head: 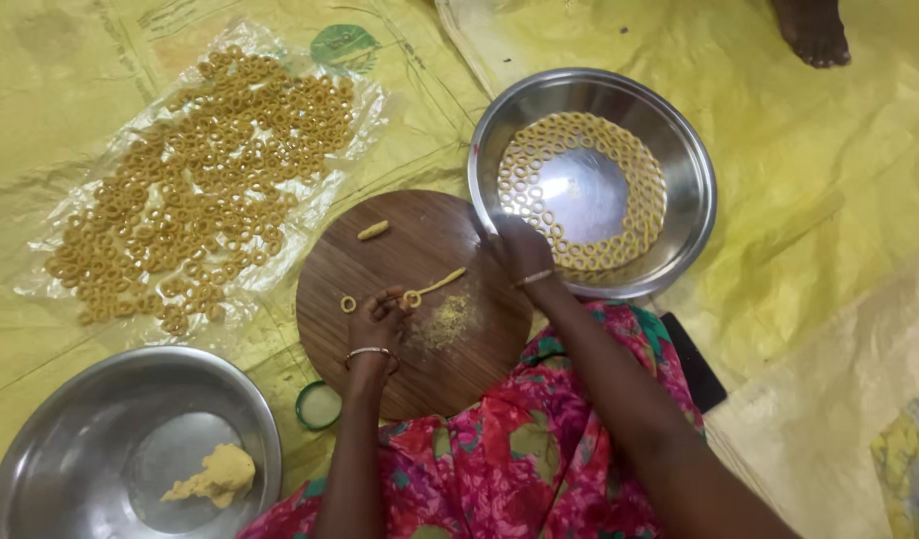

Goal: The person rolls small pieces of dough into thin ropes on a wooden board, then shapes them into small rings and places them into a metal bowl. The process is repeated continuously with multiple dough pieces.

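My left hand point(378, 317) rests on the round wooden board point(410, 379) and pinches the curled end of a thin dough strand point(438, 285), forming a small ring. A finished dough ring point(348, 303) lies just left of it, and a short dough piece point(373, 230) sits higher on the board. My right hand point(520, 250) reaches over the near rim of the steel bowl point(694, 190) that holds dough rings point(639, 215) laid around its inside. Whether the right fingers hold a ring cannot be seen.
A clear plastic sheet point(50, 250) at the left carries several dough rings point(205, 170). A second steel bowl point(80, 419) at bottom left holds a dough lump point(218, 473). A small green lid point(319, 405), a dark phone point(694, 361) and another person's foot point(813, 30) are nearby.
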